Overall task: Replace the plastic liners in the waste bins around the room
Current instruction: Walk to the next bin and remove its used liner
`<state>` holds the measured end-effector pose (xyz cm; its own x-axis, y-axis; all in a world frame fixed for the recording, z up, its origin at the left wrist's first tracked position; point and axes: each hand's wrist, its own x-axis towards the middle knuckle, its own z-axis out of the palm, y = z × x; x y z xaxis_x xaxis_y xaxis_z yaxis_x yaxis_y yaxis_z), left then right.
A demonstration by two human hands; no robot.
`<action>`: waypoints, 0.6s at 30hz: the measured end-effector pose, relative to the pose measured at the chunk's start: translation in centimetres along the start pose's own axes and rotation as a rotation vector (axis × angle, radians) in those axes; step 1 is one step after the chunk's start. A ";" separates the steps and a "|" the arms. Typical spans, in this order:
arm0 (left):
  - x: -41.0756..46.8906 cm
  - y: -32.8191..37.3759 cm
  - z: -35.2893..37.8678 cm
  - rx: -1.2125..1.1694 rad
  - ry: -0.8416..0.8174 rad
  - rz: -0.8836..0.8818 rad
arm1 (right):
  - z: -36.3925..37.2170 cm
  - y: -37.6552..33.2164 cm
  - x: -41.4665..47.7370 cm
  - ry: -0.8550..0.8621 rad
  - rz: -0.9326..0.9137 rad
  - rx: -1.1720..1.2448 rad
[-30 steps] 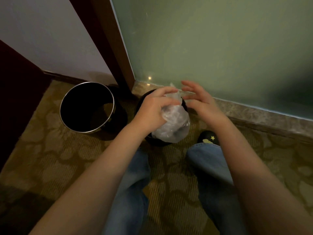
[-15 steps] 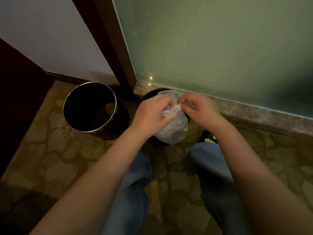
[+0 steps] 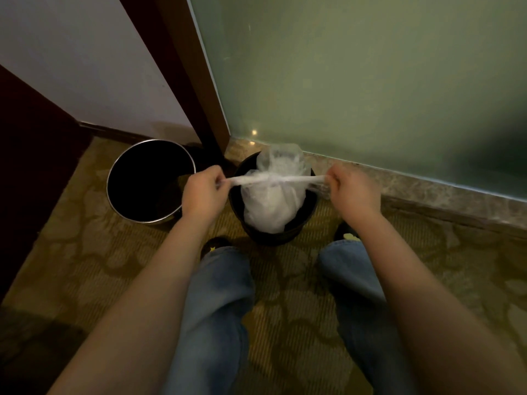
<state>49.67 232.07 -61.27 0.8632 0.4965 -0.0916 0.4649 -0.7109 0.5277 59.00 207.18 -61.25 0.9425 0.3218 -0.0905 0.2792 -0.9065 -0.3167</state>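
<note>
Head view looks down on a patterned olive-gold carpet [image 3: 85, 252] that runs up into a corner of the room. At the carpet's far edge a pale marble sill [image 3: 427, 189] carries a frosted green glass panel [image 3: 356, 81], and a dark wooden post [image 3: 182, 67] rises where that glass meets a white wall [image 3: 71, 52] with a dark skirting at its foot. A dark wooden panel [image 3: 28, 166] closes off the carpet's left edge. Two bins stand in the far corner of the carpet, just in front of the post: a steel-rimmed bin [image 3: 142, 181] on the left with a black inside, and a black bin [image 3: 273, 239] to its right, near the sill. The plastic liner [image 3: 271, 201], thin and clear-white, sits bunched in the black bin and rises above its rim. Its top is drawn out sideways into a taut twisted band. The left hand [image 3: 204, 192] pinches one end of that band with curled fingers, over the gap between the two bins. The right hand [image 3: 352, 192] grips the other end, past the black bin's right rim. The two hands are well apart. Legs in blue jeans [image 3: 216, 309] fill the near carpet, with a dark shoe [image 3: 212, 246] in front of each knee.
</note>
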 end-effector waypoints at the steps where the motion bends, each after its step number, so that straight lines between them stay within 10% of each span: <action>1: 0.0 -0.5 0.1 0.010 -0.006 -0.034 | 0.2 -0.1 -0.2 -0.016 0.008 0.002; 18: -3.4 3.0 -3.1 -0.238 -0.129 -0.112 | -3.7 -3.5 -3.8 -0.080 0.150 0.595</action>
<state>47.51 229.76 -56.72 0.8338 0.4873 -0.2593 0.5130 -0.5105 0.6902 55.11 208.09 -56.31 0.9404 0.2428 -0.2382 -0.0277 -0.6432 -0.7652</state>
